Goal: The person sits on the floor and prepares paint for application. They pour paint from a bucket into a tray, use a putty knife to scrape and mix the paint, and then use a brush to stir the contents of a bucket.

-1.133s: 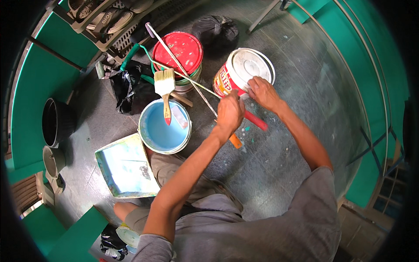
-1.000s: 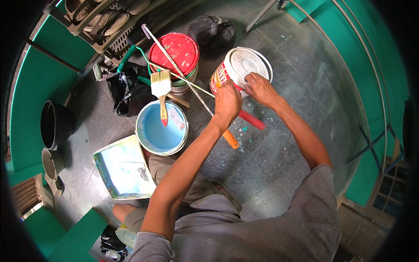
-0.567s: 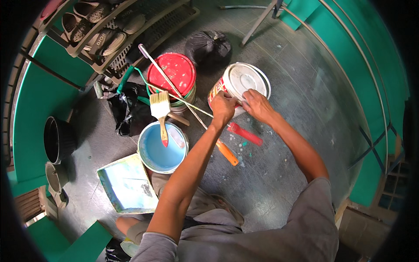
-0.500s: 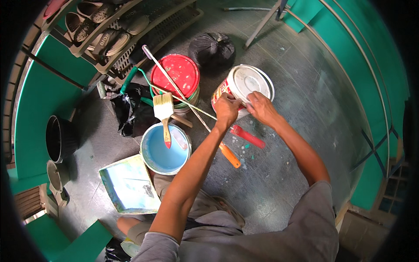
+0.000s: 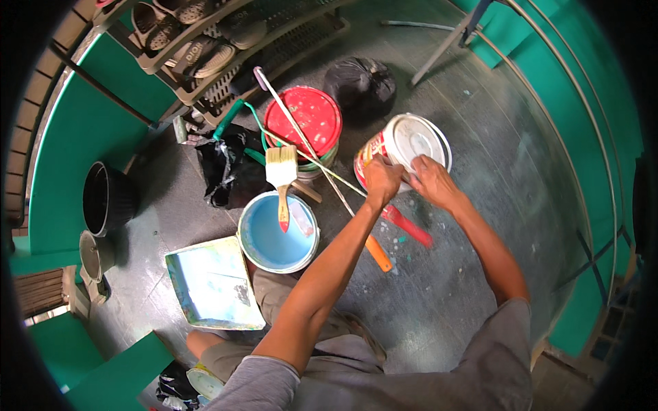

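Both hands on the white can (image 5: 404,147): left hand (image 5: 381,181) clenched at its near rim, what it grips can't tell; right hand (image 5: 430,183) flat on the lid (image 5: 415,137). Lid looks still seated, so opening unfinished. Blue bucket (image 5: 277,236) with brush (image 5: 282,179) left of can, untouched.

Teal walls (image 5: 75,137), dark floor (image 5: 493,164)

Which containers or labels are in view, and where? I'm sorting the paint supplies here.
White paint can: round, white lid, red and yellow label on its side; both hands, left hand and right hand, on it.
Red-lidded bucket: round, behind the blue one, long sticks lying across it.
Blue paint bucket: round, open, brush resting on its rim.
Paint tray: rectangular, left of the person's knee.
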`<state>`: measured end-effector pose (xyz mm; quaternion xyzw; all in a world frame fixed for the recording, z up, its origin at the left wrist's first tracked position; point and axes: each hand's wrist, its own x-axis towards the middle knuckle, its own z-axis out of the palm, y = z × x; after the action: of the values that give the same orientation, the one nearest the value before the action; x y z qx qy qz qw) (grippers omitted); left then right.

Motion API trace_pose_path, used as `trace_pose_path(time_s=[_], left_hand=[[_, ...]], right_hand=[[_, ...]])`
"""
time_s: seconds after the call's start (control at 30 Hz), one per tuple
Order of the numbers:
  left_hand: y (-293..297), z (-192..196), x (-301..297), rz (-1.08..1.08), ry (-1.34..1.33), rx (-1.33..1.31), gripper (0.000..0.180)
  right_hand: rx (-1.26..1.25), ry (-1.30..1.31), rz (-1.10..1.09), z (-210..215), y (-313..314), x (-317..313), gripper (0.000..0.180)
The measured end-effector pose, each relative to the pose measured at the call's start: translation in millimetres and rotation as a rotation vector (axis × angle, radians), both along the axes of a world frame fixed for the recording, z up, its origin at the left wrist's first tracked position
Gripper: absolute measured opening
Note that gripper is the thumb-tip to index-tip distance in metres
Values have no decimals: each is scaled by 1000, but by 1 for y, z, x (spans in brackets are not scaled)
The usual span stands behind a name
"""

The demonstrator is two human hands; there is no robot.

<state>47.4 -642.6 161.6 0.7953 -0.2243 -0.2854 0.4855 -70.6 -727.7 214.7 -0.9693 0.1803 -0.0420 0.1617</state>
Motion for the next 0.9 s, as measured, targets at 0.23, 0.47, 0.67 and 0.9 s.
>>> trace_pose_path(time_s=[0.23, 0.47, 0.67, 0.9], left_hand=[[-3, 3, 1, -58, -39, 100, 34], [-13, -17, 1, -126, -98, 127, 34], [-17, -18, 16, -187, -64, 208, 31], [59, 11, 13, -54, -36, -24, 41]], right_hand=[[32, 73, 16, 3, -8, 7, 19], [30, 125, 54, 5, -15, 7, 20], [64, 181, 112, 5, -23, 23, 22], [25, 79, -35, -3, -21, 17, 22]])
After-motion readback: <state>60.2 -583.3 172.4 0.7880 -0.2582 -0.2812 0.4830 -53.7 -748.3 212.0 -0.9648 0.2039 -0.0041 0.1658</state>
